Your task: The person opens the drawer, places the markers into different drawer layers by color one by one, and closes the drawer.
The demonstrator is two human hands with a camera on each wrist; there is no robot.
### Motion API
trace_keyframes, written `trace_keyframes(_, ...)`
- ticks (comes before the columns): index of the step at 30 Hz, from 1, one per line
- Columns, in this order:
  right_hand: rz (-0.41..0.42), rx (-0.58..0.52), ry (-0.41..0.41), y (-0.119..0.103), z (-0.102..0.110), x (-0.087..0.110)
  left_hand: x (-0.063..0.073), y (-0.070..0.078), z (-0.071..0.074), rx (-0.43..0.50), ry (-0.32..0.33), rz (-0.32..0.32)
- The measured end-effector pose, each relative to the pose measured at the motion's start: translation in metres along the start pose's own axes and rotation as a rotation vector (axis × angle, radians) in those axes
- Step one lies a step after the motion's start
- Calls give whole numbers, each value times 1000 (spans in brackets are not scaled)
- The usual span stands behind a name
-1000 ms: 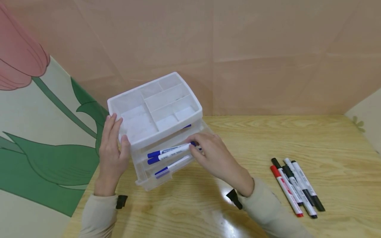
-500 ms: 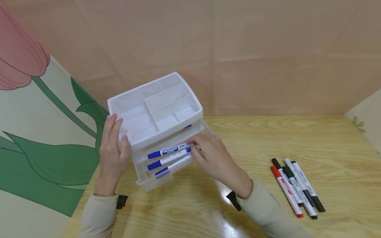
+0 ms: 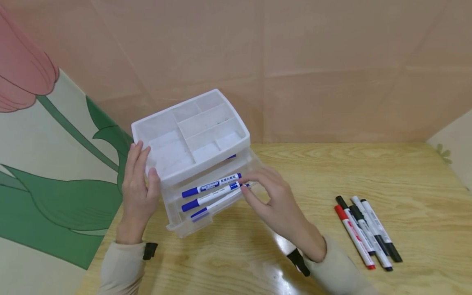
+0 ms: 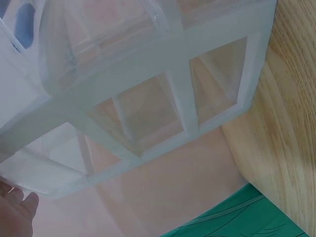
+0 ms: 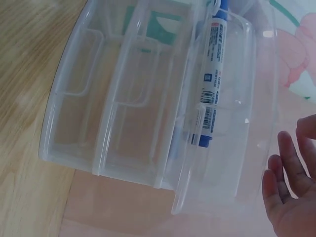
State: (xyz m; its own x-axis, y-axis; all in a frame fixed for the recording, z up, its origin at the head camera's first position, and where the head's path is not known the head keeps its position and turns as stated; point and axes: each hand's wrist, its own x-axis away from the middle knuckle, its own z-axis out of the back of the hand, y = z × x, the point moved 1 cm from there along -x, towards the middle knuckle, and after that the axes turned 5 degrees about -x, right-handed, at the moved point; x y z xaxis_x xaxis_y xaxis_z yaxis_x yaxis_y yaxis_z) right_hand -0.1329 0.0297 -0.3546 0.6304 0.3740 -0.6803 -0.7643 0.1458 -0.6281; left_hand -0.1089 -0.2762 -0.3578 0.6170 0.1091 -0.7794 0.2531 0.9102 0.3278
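Observation:
A white plastic storage box (image 3: pixel 170 175) with a divided top tray stands on the table, its upper clear drawer (image 3: pixel 184 230) pulled out. Blue-capped whiteboard markers lie side by side in that drawer: a rear marker (image 3: pixel 212 185), a middle marker (image 3: pixel 211 196) and a front one (image 3: pixel 221 200) seen partly through the drawer wall. My left hand (image 3: pixel 138 192) rests with straight fingers on the box's left corner, thumb at the front. My right hand (image 3: pixel 278 205) is at the markers' right ends, thumb and forefinger apart; the right wrist view shows its fingers (image 5: pixel 291 168) loose and holding nothing.
To the right on the wooden table (image 3: pixel 295 164), several black markers (image 3: pixel 372 229) lie in a loose bundle beside a red marker (image 3: pixel 355 237). A blue tip (image 3: pixel 231 156) shows under the top tray. A wall covering (image 3: pixel 332 82) stands behind the box.
My right hand has let go of the rear marker and drawn back to the right. The markers, bunched before, now lie spread in the drawer. My left hand stays on the box.

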Motion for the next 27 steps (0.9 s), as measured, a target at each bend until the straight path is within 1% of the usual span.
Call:
trace_keyframes(5, -6, -27, 31, -3, 3, 8, 0, 0, 0, -7, 5, -3)
trace_keyframes(9, -46, -55, 45, -2, 3, 16, 0, 1, 0, -9, 4, -2)
trace_keyframes(12, -92, -111, 36, -1, 1, 21, 0, 1, 0, -7, 2, -2)
trace_keyframes(15, -116, -168, 27, -1, -3, 25, 0, 1, 0, -11, 4, -6)
trace_keyframes(22, -162, -228, 23, 0, -12, 38, 0, 0, -1, -10, 13, -10)
trace_keyframes(27, -259, -267, -10, 4, -20, 48, 0, -1, -1, -5, 16, -12)
